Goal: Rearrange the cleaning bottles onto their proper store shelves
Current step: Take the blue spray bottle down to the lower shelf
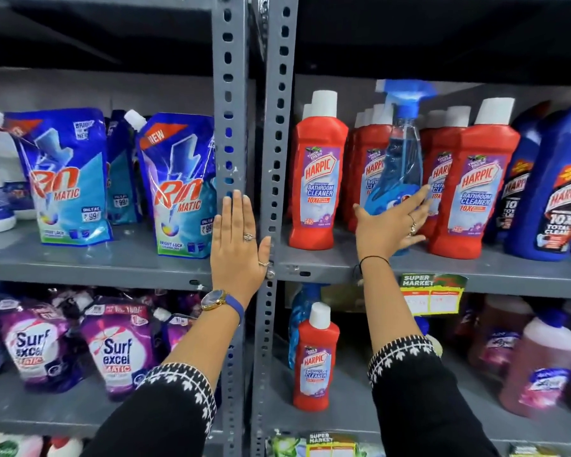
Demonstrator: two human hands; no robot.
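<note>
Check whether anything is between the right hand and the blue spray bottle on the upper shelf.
Nothing visible is. The right hand is open with its fingers already against the lower front of the spray bottle, which stands in front of the red bottles. The left hand rests flat on the shelf post, away from it.

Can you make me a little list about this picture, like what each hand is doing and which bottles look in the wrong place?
left hand: flat and open against the grey shelf post
right hand: open, fingers on the blue spray bottle
spray bottle: standing among red Harpic bottles
lower shelf: one lone red Harpic bottle
</note>
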